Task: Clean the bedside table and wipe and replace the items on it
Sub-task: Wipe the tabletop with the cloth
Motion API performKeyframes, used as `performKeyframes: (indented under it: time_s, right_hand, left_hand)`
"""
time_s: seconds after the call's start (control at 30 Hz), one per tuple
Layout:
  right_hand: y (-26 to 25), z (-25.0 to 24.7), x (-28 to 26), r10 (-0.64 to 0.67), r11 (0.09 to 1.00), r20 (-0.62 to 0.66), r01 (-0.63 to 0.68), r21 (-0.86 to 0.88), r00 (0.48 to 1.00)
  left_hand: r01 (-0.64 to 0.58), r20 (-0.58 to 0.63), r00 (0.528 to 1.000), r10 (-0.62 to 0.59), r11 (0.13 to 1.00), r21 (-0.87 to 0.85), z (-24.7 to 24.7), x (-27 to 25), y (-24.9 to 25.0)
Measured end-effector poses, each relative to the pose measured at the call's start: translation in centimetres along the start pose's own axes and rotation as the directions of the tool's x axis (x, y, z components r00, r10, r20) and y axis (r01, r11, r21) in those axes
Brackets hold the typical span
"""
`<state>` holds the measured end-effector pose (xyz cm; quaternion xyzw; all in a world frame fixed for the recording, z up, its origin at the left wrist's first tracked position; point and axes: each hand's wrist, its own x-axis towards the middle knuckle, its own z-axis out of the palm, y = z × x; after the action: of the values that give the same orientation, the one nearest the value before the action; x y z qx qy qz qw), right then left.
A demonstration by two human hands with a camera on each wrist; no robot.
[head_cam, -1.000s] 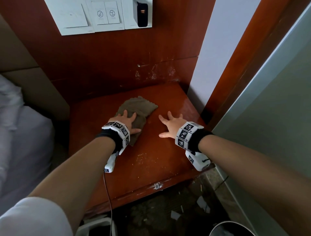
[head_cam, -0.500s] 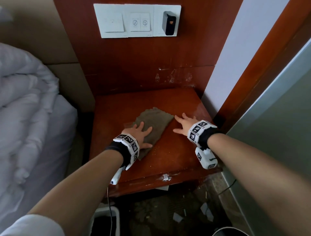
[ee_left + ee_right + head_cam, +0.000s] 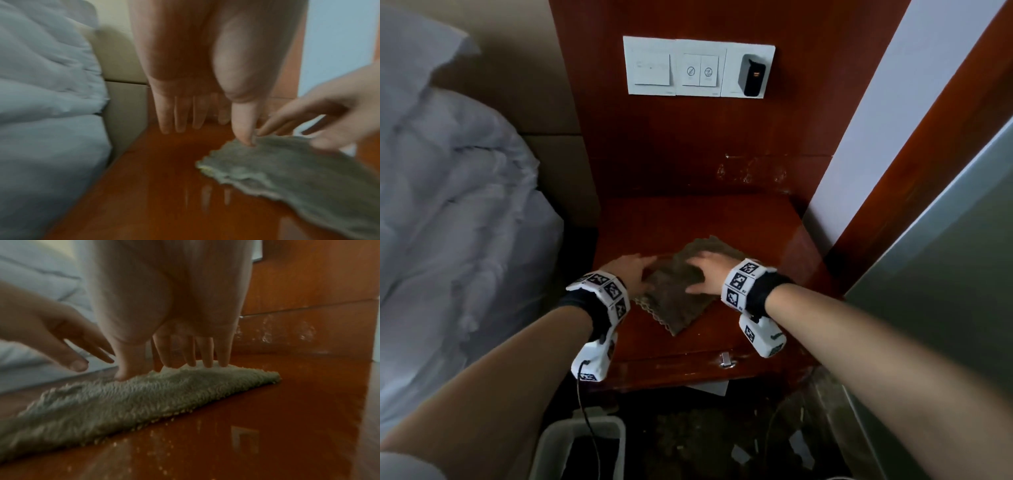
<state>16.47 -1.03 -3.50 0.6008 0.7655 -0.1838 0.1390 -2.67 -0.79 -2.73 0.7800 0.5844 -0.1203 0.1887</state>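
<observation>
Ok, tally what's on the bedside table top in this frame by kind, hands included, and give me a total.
Cleaning cloths: 1, a grey-brown cloth lying flat on the bedside table.
Hands on it: 2, the left hand at the cloth's left edge, the right hand with straight fingers on top.
Other items on the top: 0 visible.
Total: 3.

A white duvet (image 3: 448, 205) lies bunched on the bed at left, against a beige headboard (image 3: 544, 113). On the wood wall panel (image 3: 671, 144) sits a white switch plate (image 3: 698, 66) with a black charger (image 3: 751, 77) plugged in. Below, a white bin (image 3: 582, 445) stands on the littered floor (image 3: 722, 442).
</observation>
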Motion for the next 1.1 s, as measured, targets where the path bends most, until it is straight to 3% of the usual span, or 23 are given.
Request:
performKeyframes:
  time_s: [0.1,0.23,0.5,0.8,1.1]
  right_hand:
    - [-0.2,0.7,0.3,0.025,0.998,0.098,-0.019,-0.058,0.995]
    - [1.2,0.8,-0.1,0.069,0.998,0.104,-0.07,0.003,0.992]
    - [7.0,-0.1,-0.3,0.253,0.967,0.076,-0.254,0.001,0.964]
    - [9.5,-1.1,3.7,0.44,0.897,0.088,-0.442,0.006,0.894]
    - [8.7,-1.1,3.8,0.456,0.89,0.075,-0.454,-0.044,0.887]
  left_hand:
    - [0.043,0.012,0.999,-0.042,0.994,-0.103,1.3,0.0,-1.3]
    - [0.07,0.014,0.998,-0.069,0.967,-0.246,1.7,0.5,-1.5]
    - [0.071,0.167,0.984,-0.064,0.997,-0.036,1.2,2.4,-0.3]
    - [0.065,0.216,0.974,-0.066,0.998,0.009,0.4,4.0,0.2]
    - [0.057,0.22,0.974,-0.061,0.998,0.023,0.3,4.5,0.1]
